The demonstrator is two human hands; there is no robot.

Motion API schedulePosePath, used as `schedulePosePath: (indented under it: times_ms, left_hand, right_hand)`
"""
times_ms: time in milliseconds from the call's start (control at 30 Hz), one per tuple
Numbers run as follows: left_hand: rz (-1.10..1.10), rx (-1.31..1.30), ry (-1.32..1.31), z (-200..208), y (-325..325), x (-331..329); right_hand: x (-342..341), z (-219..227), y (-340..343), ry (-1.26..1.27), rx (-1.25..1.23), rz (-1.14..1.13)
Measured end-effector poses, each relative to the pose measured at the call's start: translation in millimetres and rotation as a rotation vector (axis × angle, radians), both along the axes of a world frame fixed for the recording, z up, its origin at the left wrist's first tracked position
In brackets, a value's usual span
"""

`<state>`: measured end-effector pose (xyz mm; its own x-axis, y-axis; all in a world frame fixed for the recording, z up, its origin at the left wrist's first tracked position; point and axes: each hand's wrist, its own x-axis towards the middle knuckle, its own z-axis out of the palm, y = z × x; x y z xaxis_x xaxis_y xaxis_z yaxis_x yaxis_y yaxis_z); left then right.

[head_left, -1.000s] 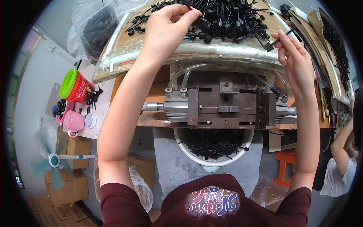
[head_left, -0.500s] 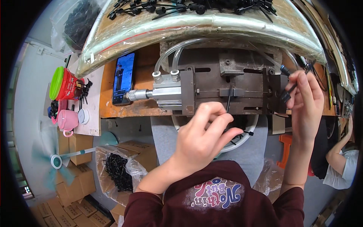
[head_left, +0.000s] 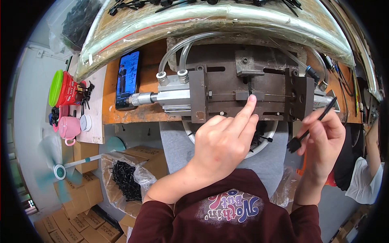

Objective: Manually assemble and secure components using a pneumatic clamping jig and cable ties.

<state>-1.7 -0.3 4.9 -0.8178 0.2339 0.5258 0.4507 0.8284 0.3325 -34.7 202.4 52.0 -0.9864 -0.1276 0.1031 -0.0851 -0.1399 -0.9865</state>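
Note:
My left hand is over the front of a dark metal clamping fixture. Its index finger is stretched out, the tip at the lower end of a thin black stem that stands in the small centre block. The other fingers are bent and the thumb is hidden. My right hand, to the right of the fixture, pinches a black plastic part with a thin stem and a wider, notched head, head pointing down-left. Below the left hand, a white-rimmed tub with black parts is partly covered.
A silver air cylinder with clear hoses adjoins the fixture, and a phone leans left of it. A plastic-wrapped tray edge crosses the back. At left are a pink mug, a turning fan and a bag of black parts.
My left hand has moved up, its index finger now straightened against the stem at the centre block. My right hand has come down with the black part, which now tilts differently.

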Motion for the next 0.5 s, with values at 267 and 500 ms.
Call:
schedulePosePath:
  times_ms: [267, 500]
  left_hand:
    - [-0.002, -0.006, -0.094, 10, -2, 1]
    - [-0.215, 0.429, 0.081, 41, -3, 9]
  right_hand:
    - [-2, 9, -9, -0.163, -0.013, 0.055]
    - [-17, 22, -37, -0.275, -0.043, 0.274]
